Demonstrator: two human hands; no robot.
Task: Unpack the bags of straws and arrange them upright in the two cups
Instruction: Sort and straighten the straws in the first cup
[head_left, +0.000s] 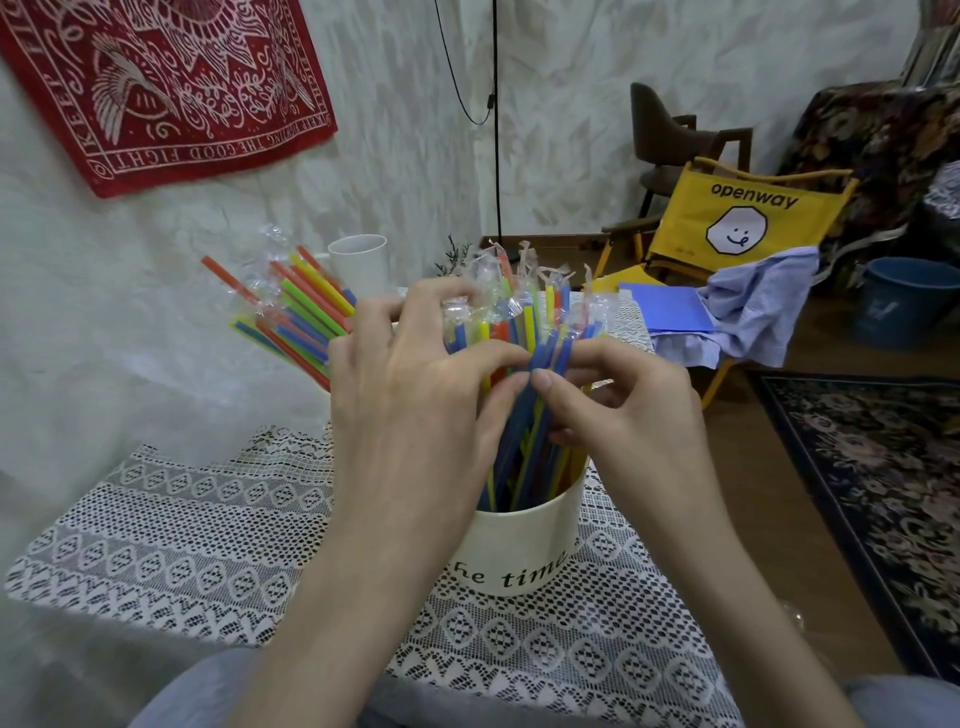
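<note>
I judged the main risk to be tipping: the near cup (524, 551) stood crowded, and sideways pressure from both hands could topple it or spill straws onto the lace cloth (171, 525). My left hand (415, 384) pinched the wrapped straw bundle (519, 322); my right hand (618, 395) pinched 1 blue straw (550, 358) at thumb and forefinger. The straws, thin and multicoloured in clear twisted wrappers, stood upright in that cup. A 2nd leaning cluster (291, 306) sat behind, beside a white cup (361, 262).

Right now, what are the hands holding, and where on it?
Both the left hand and the right hand pinch the wrapped straws about midway up, above the rim of the cup.
</note>
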